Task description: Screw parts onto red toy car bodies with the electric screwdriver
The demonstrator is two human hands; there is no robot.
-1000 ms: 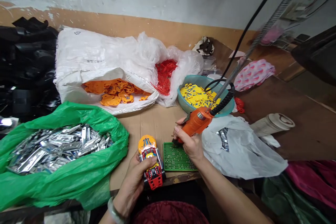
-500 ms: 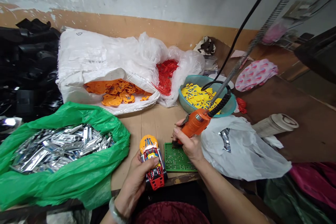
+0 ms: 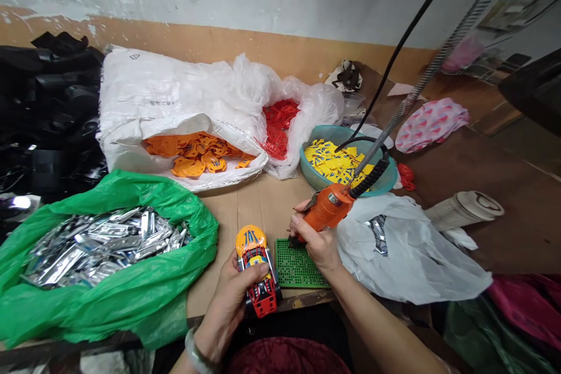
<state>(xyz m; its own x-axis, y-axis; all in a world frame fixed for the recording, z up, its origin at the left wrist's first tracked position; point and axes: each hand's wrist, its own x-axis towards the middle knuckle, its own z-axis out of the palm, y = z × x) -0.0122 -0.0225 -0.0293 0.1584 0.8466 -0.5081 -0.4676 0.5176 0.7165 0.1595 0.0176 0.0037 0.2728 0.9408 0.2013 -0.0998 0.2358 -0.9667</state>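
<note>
In my left hand [image 3: 234,286] is a toy car [image 3: 258,280] with an orange hood, a yellow middle piece and a red frame at its near end. My thumb lies across its top; the fingers beneath are hidden. My right hand [image 3: 319,242] is wrapped round an orange electric screwdriver [image 3: 328,207], which hangs from a coiled spring and a black cable. The screwdriver's lower end points down over a green perforated tray [image 3: 298,272], apart from the car. Its bit cannot be made out.
A green bag [image 3: 184,263] of silvery parts lies left, near black parts [image 3: 48,111]. Behind are a white sack [image 3: 175,82] with orange pieces, a bag of red parts [image 3: 279,128] and a teal basin [image 3: 381,184] with yellow pieces. A white plastic bag [image 3: 421,257] sits right.
Hardly anything differs. The whole view has shifted slightly, and both hands keep their hold on the toy car and the screwdriver.
</note>
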